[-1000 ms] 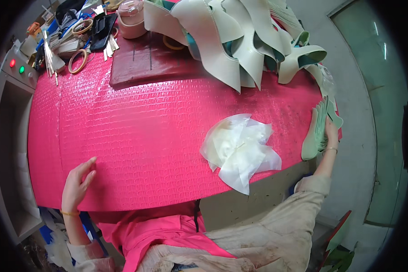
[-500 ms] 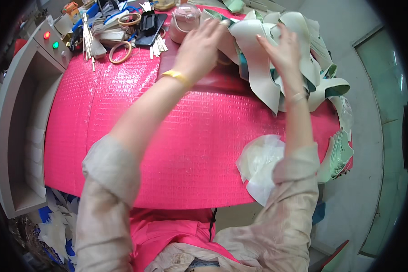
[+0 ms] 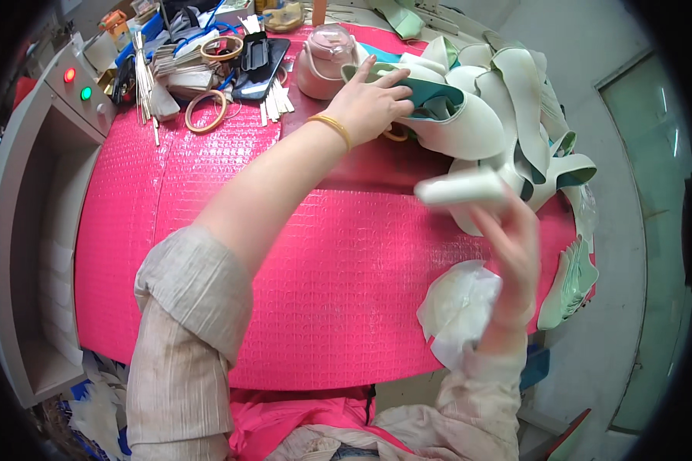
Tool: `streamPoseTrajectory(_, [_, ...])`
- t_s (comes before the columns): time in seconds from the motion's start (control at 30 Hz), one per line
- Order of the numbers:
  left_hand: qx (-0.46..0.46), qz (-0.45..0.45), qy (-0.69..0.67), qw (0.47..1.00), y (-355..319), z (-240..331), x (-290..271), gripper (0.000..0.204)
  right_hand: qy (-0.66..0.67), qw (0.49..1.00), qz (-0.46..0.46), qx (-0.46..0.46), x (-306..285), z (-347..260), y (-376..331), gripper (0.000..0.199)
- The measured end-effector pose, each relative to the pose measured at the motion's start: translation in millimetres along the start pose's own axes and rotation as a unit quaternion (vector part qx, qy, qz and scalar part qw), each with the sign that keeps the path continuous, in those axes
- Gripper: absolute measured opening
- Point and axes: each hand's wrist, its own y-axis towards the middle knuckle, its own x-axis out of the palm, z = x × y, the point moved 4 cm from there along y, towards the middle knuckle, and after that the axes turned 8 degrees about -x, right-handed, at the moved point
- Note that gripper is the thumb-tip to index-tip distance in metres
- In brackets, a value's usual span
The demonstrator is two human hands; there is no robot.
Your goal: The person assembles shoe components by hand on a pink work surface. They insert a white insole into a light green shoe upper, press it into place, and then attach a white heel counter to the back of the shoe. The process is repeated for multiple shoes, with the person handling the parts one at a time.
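A heap of white shoe uppers [image 3: 515, 84] with teal linings covers the far right of the table. My left hand [image 3: 369, 100], a yellow band at its wrist, lies with fingers spread against the rim of one upper [image 3: 461, 127] whose teal inside faces up. My right hand [image 3: 515, 242], smeared by motion, is closed on a white upper [image 3: 461, 188] lifted in front of the heap. The far parts of the left fingertips' contact are hard to make out.
On the pink table cover [image 3: 323, 284] rests a translucent white sheet bundle [image 3: 457, 311]. A pink lidded jar [image 3: 327, 61], tape rolls [image 3: 206, 111] and white sticks [image 3: 142, 77] stand at the back left. Folded pale green pieces [image 3: 569, 284] hang at the right edge. A grey cabinet [image 3: 31, 230] borders the left.
My right hand has pulled back toward me from the heap, bringing a white upper with it. My left hand has shifted slightly right and lower; uppers in the heap have turned and shifted.
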Motion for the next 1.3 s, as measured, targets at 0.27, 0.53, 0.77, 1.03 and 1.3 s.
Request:
streamPoseTrajectory(0.27, [-0.056, 0.115, 0.031, 0.991, -13, 30, -13, 0.017, 0.297, 0.916, 0.237, -0.131, -148, 64, -178, 0.05])
streamPoseTrajectory(0.53, [-0.323, -0.331, -0.838, 0.291, -145, 115, -37, 0.091, 0.143, 0.877, -0.318, -0.331, 34, -68, -131, 0.016])
streamPoseTrajectory(0.77, [-0.403, -0.217, -0.747, 0.482, -234, 64, -70, 0.031, -0.056, 0.823, -0.524, -0.212, 135, -67, -181, 0.02])
streamPoseTrajectory(1.03, [-0.309, -0.157, -0.827, 0.442, -276, 46, -131, 0.023, 0.49, 0.818, -0.281, -0.107, 119, -59, -102, 0.052])
streamPoseTrajectory(1.3, [-0.379, -0.163, -0.722, 0.556, -310, 6, -154, 0.02, 0.531, 0.804, -0.266, 0.012, 195, -53, -109, 0.039])
